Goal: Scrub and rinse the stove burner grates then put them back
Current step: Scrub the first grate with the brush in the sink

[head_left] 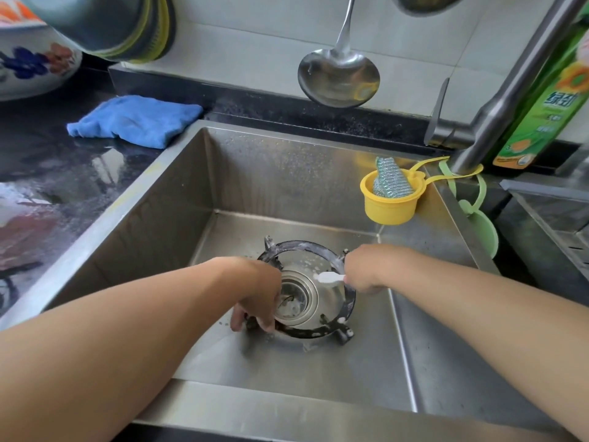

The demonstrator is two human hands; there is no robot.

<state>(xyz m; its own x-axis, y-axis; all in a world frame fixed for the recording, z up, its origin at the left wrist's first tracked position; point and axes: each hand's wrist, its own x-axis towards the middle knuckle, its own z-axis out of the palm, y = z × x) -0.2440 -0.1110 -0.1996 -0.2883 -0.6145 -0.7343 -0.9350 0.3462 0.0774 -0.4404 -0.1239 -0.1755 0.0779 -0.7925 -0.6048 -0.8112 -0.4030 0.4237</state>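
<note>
Both forearms reach down into the steel sink. On the counter at far left lies a folded blue cloth. Next, the left hand curls its fingers over the near-left rim of the black, soapy burner grate, which sits flat on the sink floor around the drain. Right of it, the right hand grips a white brush, bristle end over the grate's middle. A yellow cup with a scourer hangs beside the tap.
</note>
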